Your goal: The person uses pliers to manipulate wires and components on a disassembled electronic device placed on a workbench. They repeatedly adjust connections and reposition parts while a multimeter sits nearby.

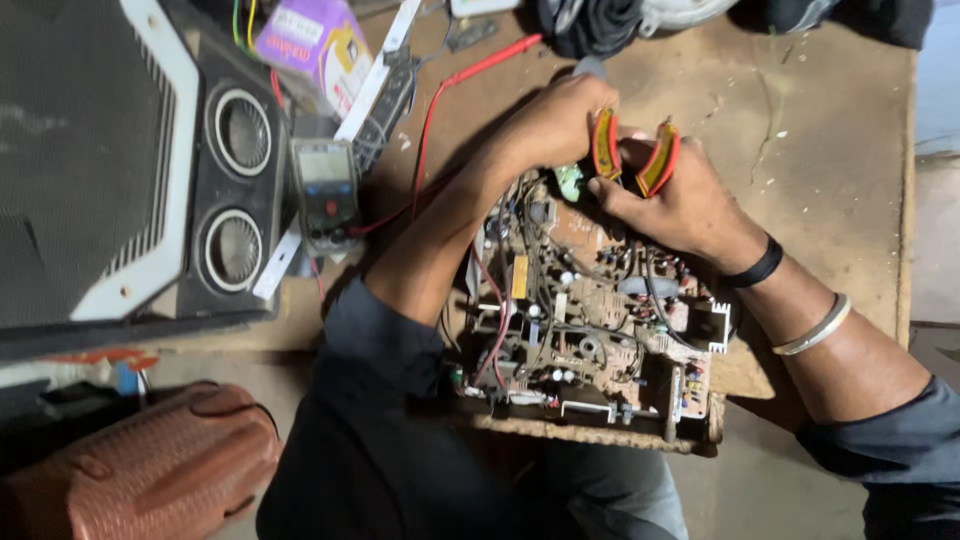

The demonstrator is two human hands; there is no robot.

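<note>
A brown circuit board [590,320] crowded with components and wires lies in front of me, at the near edge of the wooden table [820,130]. My right hand [680,205] is closed around pliers with red and yellow handles [655,160], which stick up at the board's far edge. My left hand [555,125] is curled right beside the pliers, its fingers closed over a small green part [569,182] at that same edge. The plier jaws are hidden between my hands.
A multimeter [325,190] lies left of the board, and its red lead [470,70] runs past my left hand. A black speaker box [230,180] stands further left. A purple package [315,40] lies at the back and a brown ribbed object [150,470] at lower left.
</note>
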